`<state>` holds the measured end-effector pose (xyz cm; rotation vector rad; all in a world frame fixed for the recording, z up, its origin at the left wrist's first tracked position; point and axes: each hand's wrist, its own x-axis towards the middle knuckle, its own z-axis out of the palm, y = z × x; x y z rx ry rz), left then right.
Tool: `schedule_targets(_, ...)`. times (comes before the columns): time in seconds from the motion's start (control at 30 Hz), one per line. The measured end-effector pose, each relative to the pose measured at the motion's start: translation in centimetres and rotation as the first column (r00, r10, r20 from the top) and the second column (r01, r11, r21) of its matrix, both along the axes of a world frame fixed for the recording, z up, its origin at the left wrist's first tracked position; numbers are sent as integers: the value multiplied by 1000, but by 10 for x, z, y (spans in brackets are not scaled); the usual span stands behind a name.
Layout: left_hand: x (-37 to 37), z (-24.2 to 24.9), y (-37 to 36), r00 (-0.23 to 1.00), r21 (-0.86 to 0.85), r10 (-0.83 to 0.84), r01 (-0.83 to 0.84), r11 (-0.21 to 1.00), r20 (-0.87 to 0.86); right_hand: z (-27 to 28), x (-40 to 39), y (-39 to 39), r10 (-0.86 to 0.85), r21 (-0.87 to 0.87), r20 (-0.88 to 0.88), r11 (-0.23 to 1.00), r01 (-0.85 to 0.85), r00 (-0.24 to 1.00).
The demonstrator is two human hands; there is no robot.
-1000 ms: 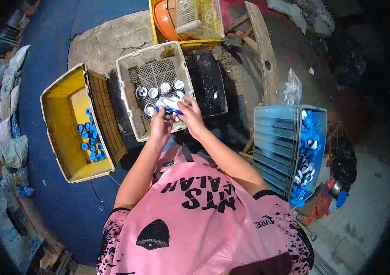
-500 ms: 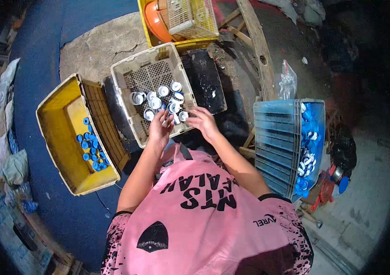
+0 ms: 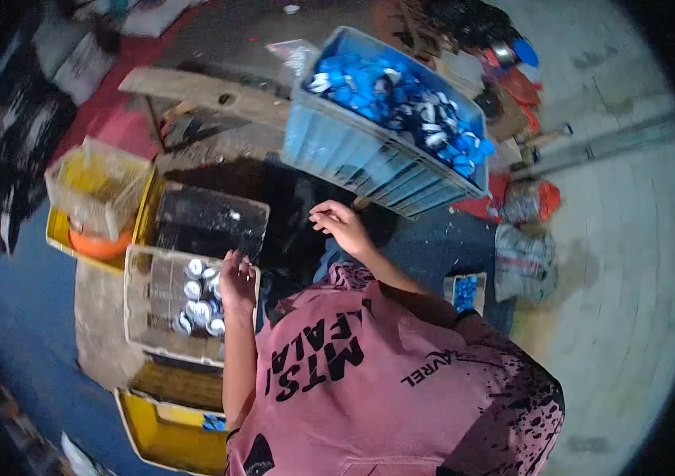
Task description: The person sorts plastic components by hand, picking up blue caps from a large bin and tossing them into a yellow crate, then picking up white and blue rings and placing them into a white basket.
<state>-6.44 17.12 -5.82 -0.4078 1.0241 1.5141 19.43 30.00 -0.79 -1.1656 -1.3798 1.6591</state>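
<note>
My left hand is over the right edge of a pale plastic crate, fingers apart, with nothing visible in them. Beside it in the crate lie several round white and blue caps. My right hand is in the air to the right of this crate, below the large blue crate. Its fingers stretch left, slightly bent, and appear to hold nothing. Inside the blue crate is a heap of blue and white caps.
A yellow crate with blue pieces stands at the lower left. Another yellow crate holds an orange item. A wooden beam runs toward the blue crate. A small box of blue pieces and a sack sit to the right.
My view has swung to the right, bringing the blue crate's contents into sight. My right hand has moved away from the pale crate, while my left stays by its edge.
</note>
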Motion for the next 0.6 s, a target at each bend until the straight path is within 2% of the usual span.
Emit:
schedule_targets(0.03,7,-4,14,999,57,-41,40,998,21,0,8,7,-35,23,-69,999,36,997)
schedule_targets(0.07,12,-11,28,995,28,-96,95,995,8,-2,18,14,-47,60,-42,997,50,998)
schedule_targets(0.13,28,-18,57,982,110,-174,166,980,70,9,38,27,-69,118,11,991,68,998)
schedule_targets(0.17,38,-23,71,981,109,-187,180,978,59,14,51,36,-77,206,66,977,62,995)
schedule_targets(0.27,82,3,114,971,111,-237,233,966,25,60,93,71,-100,266,164,962,54,981)
schedule_targets(0.3,97,10,129,964,124,-266,263,957,8,62,111,86,-157,422,188,904,64,970)
schedule_targets(0.4,139,20,169,942,196,-335,334,922,-30,90,167,129,-278,458,214,875,155,937)
schedule_targets(0.47,177,56,201,913,231,-398,407,884,-86,95,210,168,-383,552,215,807,211,899)
schedule_targets(0.53,210,81,226,897,308,-427,440,844,-114,91,251,208,-465,571,341,793,213,817)
schedule_targets(0.6,237,98,251,873,443,-471,473,761,-123,77,285,252,-543,713,464,698,69,700)
